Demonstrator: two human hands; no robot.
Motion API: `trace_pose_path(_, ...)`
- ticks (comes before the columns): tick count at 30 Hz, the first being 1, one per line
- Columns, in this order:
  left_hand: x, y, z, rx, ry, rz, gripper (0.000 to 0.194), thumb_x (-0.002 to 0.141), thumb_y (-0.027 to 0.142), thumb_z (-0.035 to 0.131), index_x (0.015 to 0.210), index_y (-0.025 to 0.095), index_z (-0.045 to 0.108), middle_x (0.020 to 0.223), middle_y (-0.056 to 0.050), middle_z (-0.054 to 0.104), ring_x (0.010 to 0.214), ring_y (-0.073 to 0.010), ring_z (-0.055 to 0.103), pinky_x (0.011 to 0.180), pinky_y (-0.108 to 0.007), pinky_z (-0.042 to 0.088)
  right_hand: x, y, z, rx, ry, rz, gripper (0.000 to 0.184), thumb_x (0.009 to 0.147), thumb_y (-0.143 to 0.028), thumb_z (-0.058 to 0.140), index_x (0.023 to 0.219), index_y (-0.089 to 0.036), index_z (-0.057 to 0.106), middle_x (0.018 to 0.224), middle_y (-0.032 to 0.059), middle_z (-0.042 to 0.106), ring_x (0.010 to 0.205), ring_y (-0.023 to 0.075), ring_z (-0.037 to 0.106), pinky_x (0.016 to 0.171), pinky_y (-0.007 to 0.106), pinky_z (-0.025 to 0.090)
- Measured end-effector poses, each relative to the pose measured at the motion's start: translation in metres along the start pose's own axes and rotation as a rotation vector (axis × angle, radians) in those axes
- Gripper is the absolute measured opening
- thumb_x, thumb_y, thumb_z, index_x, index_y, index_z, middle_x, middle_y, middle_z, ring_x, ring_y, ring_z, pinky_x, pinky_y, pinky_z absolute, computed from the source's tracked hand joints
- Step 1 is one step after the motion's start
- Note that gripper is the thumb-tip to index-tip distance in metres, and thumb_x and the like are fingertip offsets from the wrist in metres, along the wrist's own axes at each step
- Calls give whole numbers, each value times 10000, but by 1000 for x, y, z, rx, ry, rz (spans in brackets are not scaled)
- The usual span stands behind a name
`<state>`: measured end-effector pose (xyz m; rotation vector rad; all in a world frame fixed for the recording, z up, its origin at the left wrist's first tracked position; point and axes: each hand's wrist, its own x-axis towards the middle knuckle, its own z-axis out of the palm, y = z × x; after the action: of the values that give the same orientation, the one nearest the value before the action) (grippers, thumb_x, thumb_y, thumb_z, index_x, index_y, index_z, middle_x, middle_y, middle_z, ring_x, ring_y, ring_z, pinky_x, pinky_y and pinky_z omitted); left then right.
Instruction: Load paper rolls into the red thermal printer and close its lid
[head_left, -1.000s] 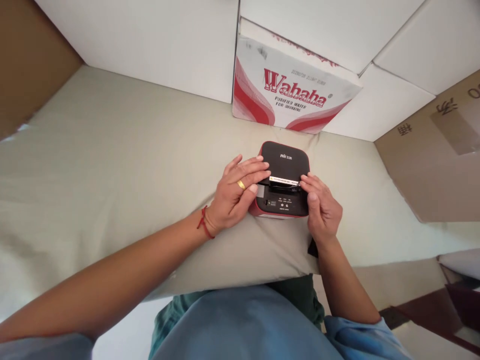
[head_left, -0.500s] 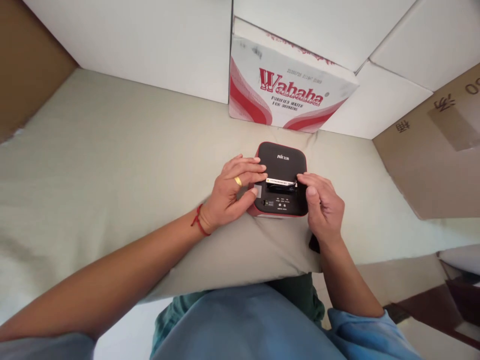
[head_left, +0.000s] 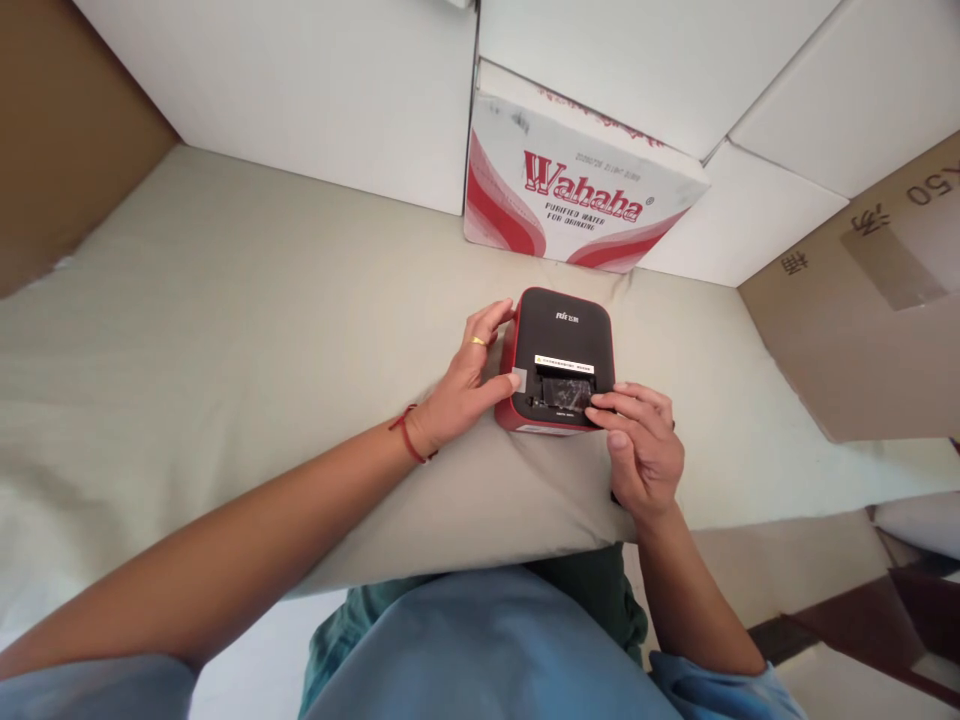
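Observation:
A small label printer (head_left: 562,338) with a black top and red sides sits on the cloth-covered surface. From the slot in its top a dark, shiny strip (head_left: 567,393) sticks out over the front part of the lid. My left hand (head_left: 469,378) is open against the printer's left side, its thumb by a grey patch (head_left: 520,380) and its fingers along the red edge. My right hand (head_left: 646,440) is open too, fingers stretched over the printer's front right corner. Its fingertips are at the strip's right end, and the thumb stands apart below. A small black object partly shows beneath that hand.
A white and red water carton (head_left: 585,190) stands behind the printer among white boxes (head_left: 300,90). Brown cardboard boxes bound the surface at the left (head_left: 67,140) and right (head_left: 847,310). The pale cloth (head_left: 300,300) drapes over the near edge.
The dark strip now extends from the slot over the front panel. My right fingertips have slid toward the printer's front, and my left fingers have drawn back from the lid to its side.

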<state>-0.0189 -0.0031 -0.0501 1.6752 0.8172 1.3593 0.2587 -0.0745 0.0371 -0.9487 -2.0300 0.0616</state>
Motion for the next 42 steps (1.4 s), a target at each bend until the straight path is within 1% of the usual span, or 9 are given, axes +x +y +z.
trace_pose_path(6, -2, -10, 6, -217, -67, -115, 1025, 1023, 498, 762, 1883, 427, 209, 2006, -79, 255, 1828, -368, 374, 1450, -599, 449, -1, -3, 6, -28, 33, 23, 311, 1137, -270, 596, 1197, -341, 892, 1127, 68, 901, 1233, 348, 792, 1033, 611, 663)
trace_pose_path(11, -1, 0, 12, -299, -42, -176, 978, 1004, 338, 704, 1858, 451, 242, 1999, -30, 289, 1809, -318, 422, 1404, -545, 523, 2, -3, 5, -53, 49, -6, 267, 1130, -270, 627, 1211, -331, 875, 1347, 88, 897, 1322, 349, 785, 1085, 617, 664)
trace_pose_path(23, 7, 0, 22, -328, -9, -133, 918, 953, 293, 644, 1798, 381, 297, 1898, -60, 456, 1706, -294, 544, 1368, -537, 558, 20, -12, -2, 47, -79, -92, 244, 1137, -273, 627, 1116, -288, 870, 1118, 86, 933, 1098, 316, 905, 1026, 577, 734)
trace_pose_path(26, 6, -7, 24, -266, 14, -120, 897, 958, 342, 640, 1790, 330, 304, 1891, -95, 456, 1739, -317, 503, 1417, -576, 497, 30, -16, -6, 85, -90, -4, 300, 1173, -303, 590, 1064, -281, 869, 1097, 84, 933, 1068, 294, 906, 966, 511, 739)
trace_pose_path(29, 6, -12, 23, -239, 25, -113, 879, 966, 371, 643, 1781, 303, 321, 1876, -132, 474, 1733, -349, 506, 1413, -619, 486, 55, -6, -7, 71, -103, 249, 321, 1184, -448, 614, 1132, -272, 877, 966, 62, 913, 937, 262, 903, 892, 432, 730)
trace_pose_path(31, 6, -13, 22, -276, 26, -117, 877, 964, 377, 662, 1775, 301, 336, 1838, -136, 525, 1692, -357, 550, 1392, -620, 504, 78, 7, -4, 32, -204, 403, 325, 1145, -494, 657, 1189, -259, 877, 857, 29, 878, 765, 235, 867, 780, 383, 705)
trace_pose_path(33, 7, -12, 22, -334, 22, -135, 884, 956, 388, 691, 1768, 300, 353, 1804, -128, 564, 1657, -353, 580, 1380, -605, 514, 102, 20, 4, -42, -402, 438, 263, 1103, -401, 675, 1173, -255, 882, 839, 12, 867, 668, 210, 817, 705, 351, 654)
trace_pose_path(37, 9, -7, 19, -413, -10, -171, 902, 944, 395, 730, 1761, 294, 361, 1805, -131, 552, 1647, -348, 574, 1373, -601, 513, 139, 29, 27, -423, -764, 301, 287, 977, -236, 769, 1225, -288, 904, 1070, 64, 928, 881, 278, 839, 744, 380, 584)
trace_pose_path(42, 11, 4, 19, -490, -4, -227, 935, 891, 382, 779, 1737, 300, 386, 1765, -127, 577, 1675, -374, 529, 1412, -647, 448, 154, 13, 46, -678, -963, 302, 367, 930, -231, 814, 1285, -263, 896, 1194, 140, 915, 1028, 347, 827, 750, 400, 533)
